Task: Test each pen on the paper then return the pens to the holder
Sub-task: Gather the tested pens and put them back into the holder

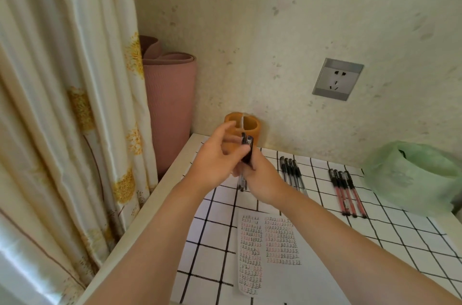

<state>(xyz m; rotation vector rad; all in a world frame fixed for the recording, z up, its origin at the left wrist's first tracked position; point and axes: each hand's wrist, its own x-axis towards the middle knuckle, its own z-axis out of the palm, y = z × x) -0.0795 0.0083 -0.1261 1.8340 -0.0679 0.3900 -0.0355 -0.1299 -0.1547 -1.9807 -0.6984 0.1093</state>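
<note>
1. Here the right hand (262,179) is clenched around a bundle of black-capped pens (246,154), held upright just in front of the orange pen holder (246,127).
2. The left hand (215,162) sits against the same bundle, fingers loosely curled near the caps; whether it actually grips the pens I cannot tell.
3. The holder stands at the back edge of the table against the wall, its divided top open and showing no pens.
4. To the right of the holder, four black pens (292,172) lie side by side on the checked tablecloth (375,224).
5. Further right of the holder, four red pens (346,194) lie in a row, near a green plastic bag (412,179).
6. In front of the holder, nearer the person, lies the paper (275,249), covered with rows of black and red test marks.
7. Left of the holder stand a rolled pink mat (170,104) and a curtain (75,104).
</note>
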